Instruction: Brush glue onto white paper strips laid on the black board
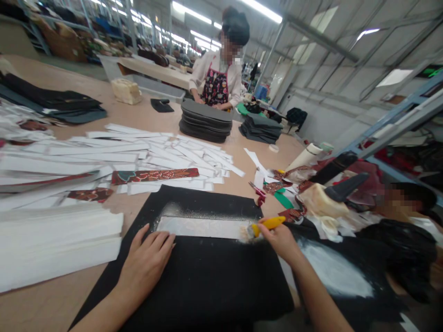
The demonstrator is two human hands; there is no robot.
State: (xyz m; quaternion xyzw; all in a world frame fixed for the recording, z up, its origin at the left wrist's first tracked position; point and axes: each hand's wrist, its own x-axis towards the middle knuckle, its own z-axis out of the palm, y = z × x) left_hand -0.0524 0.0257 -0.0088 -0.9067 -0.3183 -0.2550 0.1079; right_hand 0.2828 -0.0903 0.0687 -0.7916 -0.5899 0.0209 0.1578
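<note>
A long white strip [199, 227] is lying lengthwise on a black mat [207, 286], its surface showing a glossy, whitish coating. The right hand [278, 240] is gripping a yellow-handled brush [270, 224], its pale bristles touching the strip's right end, while the open left hand [145, 263] is pressing on the mat just near the strip.

Left hand [145, 267] — stacked white strips [58, 244] sit just beside it, walling that side. Right hand [277, 237] — scissors [256, 190] and leather scraps [287, 214] crowd beyond it. Way forward: narrow tan tabletop [235, 147] between loose strips [138, 157] and scissors, up to grey stacks [206, 121].
</note>
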